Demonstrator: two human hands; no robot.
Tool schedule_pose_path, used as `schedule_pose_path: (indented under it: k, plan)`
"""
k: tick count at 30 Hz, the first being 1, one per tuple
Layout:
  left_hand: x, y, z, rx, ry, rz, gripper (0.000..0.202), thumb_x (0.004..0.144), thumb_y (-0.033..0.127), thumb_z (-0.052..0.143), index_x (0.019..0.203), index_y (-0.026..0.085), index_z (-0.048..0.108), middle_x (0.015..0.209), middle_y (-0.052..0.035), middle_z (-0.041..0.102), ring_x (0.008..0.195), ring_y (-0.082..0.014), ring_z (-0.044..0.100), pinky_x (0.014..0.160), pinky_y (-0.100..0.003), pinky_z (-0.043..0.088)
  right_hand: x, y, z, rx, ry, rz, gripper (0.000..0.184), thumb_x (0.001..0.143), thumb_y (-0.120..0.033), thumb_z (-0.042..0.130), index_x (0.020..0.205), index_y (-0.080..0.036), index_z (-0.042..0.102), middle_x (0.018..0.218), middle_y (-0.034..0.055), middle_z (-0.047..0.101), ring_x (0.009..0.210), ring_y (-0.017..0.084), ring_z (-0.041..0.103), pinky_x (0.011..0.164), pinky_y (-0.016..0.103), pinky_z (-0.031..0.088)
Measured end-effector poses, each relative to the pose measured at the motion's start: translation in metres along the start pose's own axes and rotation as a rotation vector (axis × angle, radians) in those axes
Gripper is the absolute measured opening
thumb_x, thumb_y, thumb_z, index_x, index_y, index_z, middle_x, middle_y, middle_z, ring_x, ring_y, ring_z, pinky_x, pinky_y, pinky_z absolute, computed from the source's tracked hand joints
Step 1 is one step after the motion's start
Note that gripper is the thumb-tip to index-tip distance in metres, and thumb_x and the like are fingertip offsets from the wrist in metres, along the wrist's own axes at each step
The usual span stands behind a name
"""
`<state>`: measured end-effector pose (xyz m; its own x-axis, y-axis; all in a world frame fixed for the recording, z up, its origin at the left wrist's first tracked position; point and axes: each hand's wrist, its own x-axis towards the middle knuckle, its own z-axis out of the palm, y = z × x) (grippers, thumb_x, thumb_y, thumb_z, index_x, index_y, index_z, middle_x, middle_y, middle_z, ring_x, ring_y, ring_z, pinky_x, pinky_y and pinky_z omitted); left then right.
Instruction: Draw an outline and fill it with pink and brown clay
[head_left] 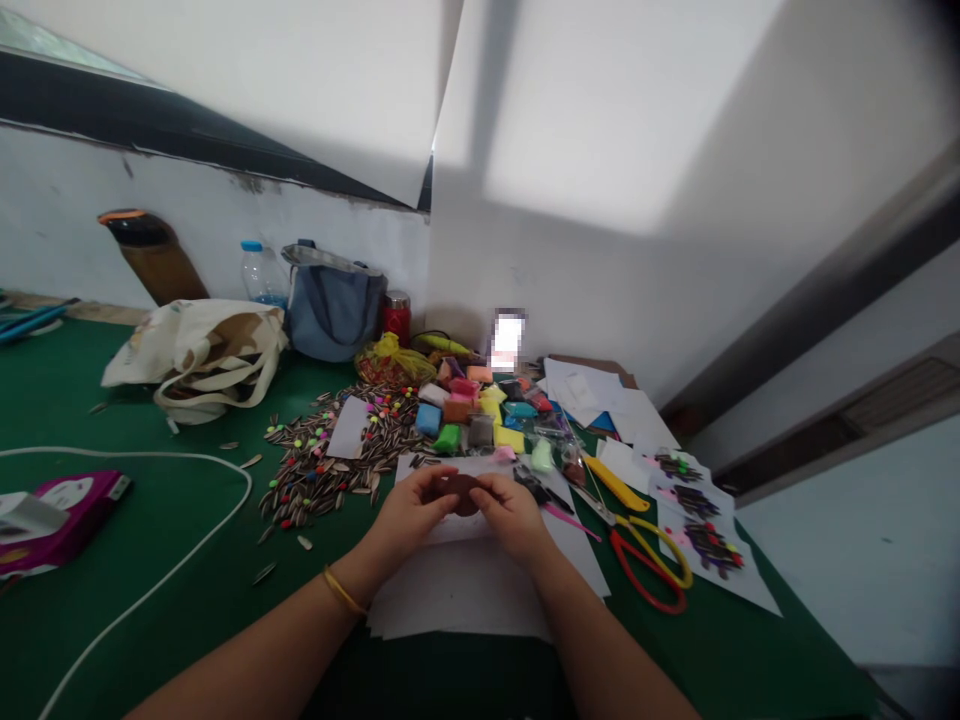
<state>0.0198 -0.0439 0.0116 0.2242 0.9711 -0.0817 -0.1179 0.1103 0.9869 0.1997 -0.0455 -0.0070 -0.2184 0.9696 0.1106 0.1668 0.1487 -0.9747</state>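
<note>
Between my two hands is a flattened brown piece of modelling clay (463, 494), held just above a stack of white paper (465, 590). My left hand (412, 510) grips its left side with thumb and fingers. Its right edge is pinched by my right hand (514, 510). Behind the hands lie several coloured clay blocks, among them a blue block (429, 420) and a yellow block (510, 439). A heap of striped sunflower seeds (337, 480) mixed with small bright beads spreads to the left.
Scissors (651, 560) with red and yellow handles and a yellow cutter (616, 483) lie at right, near paper (750, 590) bearing seed arrangements. A canvas bag (217, 350), blue bag (337, 310) and red flask (397, 318) stand behind. A white cable (172, 575) crosses the green table.
</note>
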Motion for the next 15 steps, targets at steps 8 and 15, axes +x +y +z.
schedule_pose_path:
  k: [8,15]
  plan:
    - [0.002,-0.002,-0.001,-0.006,-0.036,0.017,0.031,0.063,0.032,0.08,0.082,0.017,0.061,0.077,-0.0008,0.066,0.073,-0.0164,0.064,0.065,-0.026,0.049,0.0,-0.006,0.002,-0.01,0.038,0.002,0.026,0.081,-0.039,0.065,0.097,-0.018,0.067,0.091,0.0066,0.072,0.086,0.023,0.067,0.081,0.037,0.052]
    - [0.005,-0.008,-0.004,0.175,0.011,0.048,0.021,0.069,0.036,0.073,0.075,0.016,0.068,0.071,-0.0026,0.068,0.069,-0.0182,0.064,0.062,-0.028,0.051,-0.001,-0.013,0.004,-0.171,0.029,-0.034,0.014,0.078,-0.025,0.061,0.088,-0.018,0.069,0.085,0.0041,0.07,0.082,0.02,0.065,0.077,0.033,0.05]
